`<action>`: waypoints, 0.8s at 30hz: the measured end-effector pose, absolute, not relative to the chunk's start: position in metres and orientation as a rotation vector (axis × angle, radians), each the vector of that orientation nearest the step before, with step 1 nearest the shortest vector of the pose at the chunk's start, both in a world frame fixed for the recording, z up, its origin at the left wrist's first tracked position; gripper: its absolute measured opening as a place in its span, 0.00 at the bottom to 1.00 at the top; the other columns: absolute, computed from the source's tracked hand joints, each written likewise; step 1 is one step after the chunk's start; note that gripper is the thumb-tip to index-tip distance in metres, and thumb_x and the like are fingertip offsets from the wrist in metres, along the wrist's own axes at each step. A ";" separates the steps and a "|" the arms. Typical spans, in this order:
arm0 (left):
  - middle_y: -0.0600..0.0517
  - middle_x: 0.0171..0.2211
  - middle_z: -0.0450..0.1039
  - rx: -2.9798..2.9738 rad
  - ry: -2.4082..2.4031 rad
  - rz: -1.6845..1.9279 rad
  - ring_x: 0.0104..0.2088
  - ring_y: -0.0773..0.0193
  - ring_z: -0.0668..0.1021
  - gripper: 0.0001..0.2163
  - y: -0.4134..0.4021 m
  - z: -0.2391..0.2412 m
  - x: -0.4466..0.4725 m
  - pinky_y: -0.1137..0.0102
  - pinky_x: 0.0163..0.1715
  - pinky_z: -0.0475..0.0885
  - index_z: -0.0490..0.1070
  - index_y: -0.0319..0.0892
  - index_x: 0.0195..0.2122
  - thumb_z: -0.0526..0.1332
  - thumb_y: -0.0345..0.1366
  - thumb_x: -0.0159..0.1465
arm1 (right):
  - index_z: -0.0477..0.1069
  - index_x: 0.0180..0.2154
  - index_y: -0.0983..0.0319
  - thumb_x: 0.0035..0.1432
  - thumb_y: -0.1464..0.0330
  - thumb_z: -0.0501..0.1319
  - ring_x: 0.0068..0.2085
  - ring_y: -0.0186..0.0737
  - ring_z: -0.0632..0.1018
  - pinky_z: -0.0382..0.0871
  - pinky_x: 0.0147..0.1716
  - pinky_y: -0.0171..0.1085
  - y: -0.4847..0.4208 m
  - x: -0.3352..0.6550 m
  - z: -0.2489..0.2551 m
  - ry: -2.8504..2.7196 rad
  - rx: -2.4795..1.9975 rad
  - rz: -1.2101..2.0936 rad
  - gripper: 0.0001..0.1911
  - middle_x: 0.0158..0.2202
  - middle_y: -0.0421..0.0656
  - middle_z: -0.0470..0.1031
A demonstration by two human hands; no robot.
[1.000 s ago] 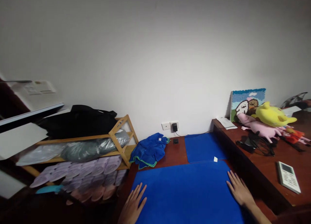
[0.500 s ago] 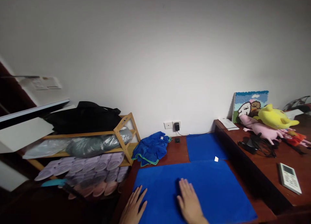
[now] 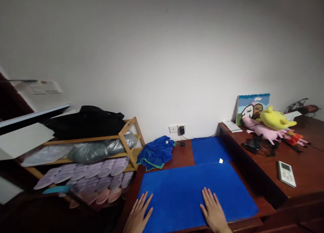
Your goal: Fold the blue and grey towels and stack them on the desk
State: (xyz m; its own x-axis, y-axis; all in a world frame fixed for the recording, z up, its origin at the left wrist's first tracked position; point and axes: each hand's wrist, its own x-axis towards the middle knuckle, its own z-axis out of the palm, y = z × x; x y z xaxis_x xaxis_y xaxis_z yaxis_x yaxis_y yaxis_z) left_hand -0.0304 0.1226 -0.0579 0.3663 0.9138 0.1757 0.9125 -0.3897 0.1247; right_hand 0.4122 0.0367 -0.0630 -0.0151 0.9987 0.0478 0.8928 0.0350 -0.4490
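Note:
A blue cloth (image 3: 177,192) lies spread out flat on the reddish-brown wooden tabletop (image 3: 186,155). At its left edge my left hand (image 3: 138,212) rests with the fingers apart and nothing in them. My right hand (image 3: 213,207) lies palm down on the right half of the cloth, fingers stretched out. Behind it is another flat blue cloth (image 3: 207,150), and a small white tag (image 3: 221,161) shows where the two meet. A crumpled blue cloth with green edging (image 3: 157,152) sits at the back left of the tabletop.
Left of the table stands a wooden rack (image 3: 131,152) with slippers (image 3: 101,169) and a black bag (image 3: 88,121). On the raised surface at right are a white remote control (image 3: 286,174), a yellow plush toy (image 3: 275,119) and a pink plush toy (image 3: 263,132). A black plug (image 3: 181,130) is in the wall socket.
My right hand has slid to the right across the spread cloth. My left hand stays at the left edge. The view has turned slightly to the right.

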 end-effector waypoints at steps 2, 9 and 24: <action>0.57 0.74 0.49 2.589 1.726 0.329 0.72 0.54 0.58 0.28 0.124 -0.060 -0.031 0.51 0.70 0.56 0.47 0.63 0.72 0.51 0.52 0.72 | 0.45 0.72 0.47 0.68 0.44 0.42 0.73 0.46 0.49 0.46 0.73 0.53 0.026 0.471 -0.073 -1.897 -2.031 0.338 0.36 0.73 0.31 0.47; 0.57 0.74 0.47 2.552 1.702 0.257 0.72 0.53 0.55 0.27 0.125 -0.054 -0.033 0.49 0.70 0.55 0.47 0.62 0.72 0.49 0.53 0.73 | 0.37 0.71 0.38 0.63 0.43 0.41 0.71 0.50 0.53 0.51 0.71 0.53 0.016 0.609 -0.108 -1.753 -2.167 0.156 0.38 0.69 0.23 0.55; 0.55 0.75 0.44 2.650 1.663 0.288 0.71 0.52 0.58 0.29 0.112 -0.051 -0.046 0.52 0.69 0.59 0.42 0.62 0.73 0.51 0.51 0.73 | 0.48 0.72 0.55 0.69 0.46 0.37 0.73 0.48 0.48 0.43 0.73 0.52 0.072 0.457 -0.049 -1.903 -1.976 0.226 0.38 0.73 0.36 0.48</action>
State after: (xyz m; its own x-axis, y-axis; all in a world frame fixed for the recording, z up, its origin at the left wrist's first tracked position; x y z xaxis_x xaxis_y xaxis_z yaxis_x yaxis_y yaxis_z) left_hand -0.0462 0.1120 -0.0515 0.4229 0.8928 0.1548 0.8929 -0.4398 0.0970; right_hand 0.4568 0.0724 -0.0492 0.0669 0.9866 0.1489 0.9241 -0.0050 -0.3821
